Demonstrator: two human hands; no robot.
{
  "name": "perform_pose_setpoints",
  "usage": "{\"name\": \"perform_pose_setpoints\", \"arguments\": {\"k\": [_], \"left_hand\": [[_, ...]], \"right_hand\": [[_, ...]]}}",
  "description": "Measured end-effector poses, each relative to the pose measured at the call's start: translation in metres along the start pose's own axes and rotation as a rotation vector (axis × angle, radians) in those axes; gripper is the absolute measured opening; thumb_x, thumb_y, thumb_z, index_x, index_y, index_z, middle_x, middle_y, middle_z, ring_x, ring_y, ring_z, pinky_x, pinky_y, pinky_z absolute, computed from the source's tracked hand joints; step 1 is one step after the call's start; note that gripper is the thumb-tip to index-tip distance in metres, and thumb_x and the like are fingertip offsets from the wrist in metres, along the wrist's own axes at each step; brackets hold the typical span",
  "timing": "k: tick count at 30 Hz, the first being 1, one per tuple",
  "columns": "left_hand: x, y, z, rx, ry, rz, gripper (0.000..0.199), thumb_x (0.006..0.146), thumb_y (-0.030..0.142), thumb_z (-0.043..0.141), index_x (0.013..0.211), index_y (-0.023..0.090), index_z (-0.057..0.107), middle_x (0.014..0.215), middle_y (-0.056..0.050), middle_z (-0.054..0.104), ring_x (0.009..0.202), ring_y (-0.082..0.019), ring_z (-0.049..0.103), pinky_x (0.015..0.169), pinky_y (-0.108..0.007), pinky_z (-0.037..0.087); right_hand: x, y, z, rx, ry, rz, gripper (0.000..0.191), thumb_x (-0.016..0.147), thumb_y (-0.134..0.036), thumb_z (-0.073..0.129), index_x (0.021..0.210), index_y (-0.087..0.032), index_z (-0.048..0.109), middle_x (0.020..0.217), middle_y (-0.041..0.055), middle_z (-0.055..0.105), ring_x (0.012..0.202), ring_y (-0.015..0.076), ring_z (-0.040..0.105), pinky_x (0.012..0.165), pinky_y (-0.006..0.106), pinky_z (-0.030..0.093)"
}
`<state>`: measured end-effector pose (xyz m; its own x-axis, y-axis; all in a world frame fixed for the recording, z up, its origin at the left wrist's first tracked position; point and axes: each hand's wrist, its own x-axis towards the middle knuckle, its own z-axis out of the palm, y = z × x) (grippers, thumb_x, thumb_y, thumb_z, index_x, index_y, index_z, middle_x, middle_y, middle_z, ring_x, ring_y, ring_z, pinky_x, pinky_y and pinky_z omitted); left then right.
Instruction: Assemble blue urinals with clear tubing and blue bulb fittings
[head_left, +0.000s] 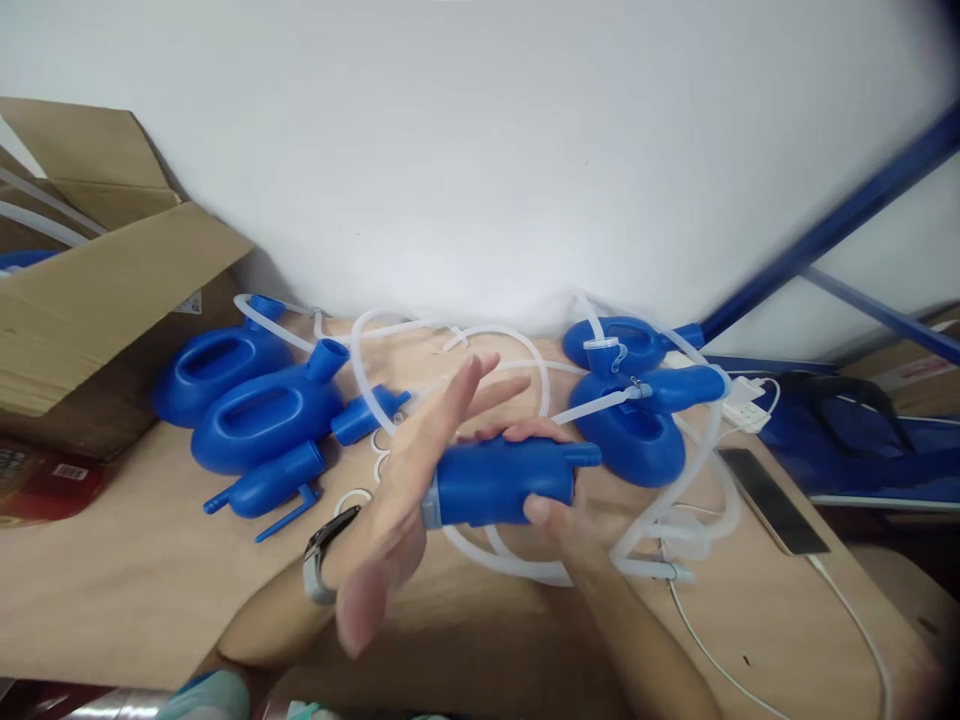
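Note:
My right hand (559,515) is wrapped round a blue plastic cylinder (502,482) with a narrow spout at its right end and a pale collar at its left end. My left hand (420,455), fingers stretched out, has its palm against or close to the collar end; contact is hard to tell. Behind my left wrist, a similar blue piece with a spout (276,480) lies beside a blue handled bottle (262,420). Another short blue piece (367,415) lies just behind my left hand. Clear tubing (517,570) loops on the table below the held cylinder.
Further blue handled bottles (630,435) with tubes lie to the right. A phone (772,500) with a cable and a white power strip (748,405) are at the right edge. An open cardboard box (112,290) stands left on the wooden table (97,590). A white wall (450,160) rises behind.

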<state>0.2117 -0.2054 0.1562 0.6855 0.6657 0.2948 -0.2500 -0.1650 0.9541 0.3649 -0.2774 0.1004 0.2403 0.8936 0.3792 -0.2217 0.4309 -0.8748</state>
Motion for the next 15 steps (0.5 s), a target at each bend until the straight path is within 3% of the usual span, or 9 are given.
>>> {"name": "perform_pose_setpoints", "arguments": {"k": [3,6,8,11,13,15], "left_hand": [[0.024,-0.023,-0.010,-0.149,0.027,0.067,0.095,0.090,0.089,0.041,0.165,0.030,0.035,0.149,-0.011,0.064,0.152,-0.041,0.044,0.122,-0.062,0.039],[0.044,-0.041,-0.019,-0.224,0.139,-0.142,0.082,0.097,0.072,0.047,0.163,0.024,0.036,0.149,-0.014,0.062,0.149,-0.037,0.048,0.120,-0.059,0.042],[0.050,-0.047,-0.026,-0.172,0.125,-0.278,0.078,0.097,0.064,0.057,0.162,0.027,0.037,0.155,-0.014,0.057,0.148,-0.037,0.049,0.117,-0.057,0.045],[0.051,-0.050,-0.033,-0.081,-0.084,-0.342,0.082,0.093,0.057,0.070,0.164,0.034,0.036,0.156,-0.013,0.057,0.140,-0.036,0.058,0.111,-0.054,0.051],[0.051,-0.051,-0.033,-0.045,-0.269,-0.283,0.079,0.089,0.049,0.079,0.159,0.031,0.048,0.145,-0.013,0.066,0.132,-0.034,0.065,0.107,-0.049,0.055],[0.050,-0.053,-0.029,-0.001,-0.368,-0.214,0.061,0.089,0.043,0.081,0.145,0.025,0.065,0.128,-0.012,0.076,0.121,-0.031,0.071,0.103,-0.043,0.057]], "right_hand": [[0.007,0.005,0.001,0.057,0.168,0.182,0.046,0.073,-0.049,0.083,0.110,-0.028,0.067,0.123,0.0076,0.077,0.116,0.0332,0.072,0.097,0.051,0.062],[0.012,0.008,-0.004,0.082,0.284,0.398,0.044,0.079,-0.049,0.076,0.116,-0.026,0.070,0.124,0.0083,0.078,0.111,0.0336,0.074,0.085,0.046,0.066],[0.017,0.005,-0.012,0.081,0.373,0.452,0.047,0.082,-0.053,0.072,0.120,-0.026,0.072,0.124,0.0071,0.079,0.105,0.0335,0.076,0.074,0.043,0.066],[0.023,-0.002,-0.029,0.061,0.536,0.355,0.048,0.082,-0.058,0.070,0.119,-0.027,0.075,0.124,0.0049,0.079,0.104,0.0330,0.077,0.071,0.041,0.065],[0.026,-0.006,-0.036,0.068,0.615,0.276,0.048,0.082,-0.060,0.069,0.116,-0.027,0.076,0.123,0.0051,0.080,0.108,0.0335,0.076,0.076,0.042,0.066],[0.026,-0.008,-0.039,0.080,0.650,0.232,0.049,0.082,-0.061,0.067,0.115,-0.027,0.076,0.122,0.0057,0.080,0.113,0.0343,0.075,0.081,0.043,0.066]]}}
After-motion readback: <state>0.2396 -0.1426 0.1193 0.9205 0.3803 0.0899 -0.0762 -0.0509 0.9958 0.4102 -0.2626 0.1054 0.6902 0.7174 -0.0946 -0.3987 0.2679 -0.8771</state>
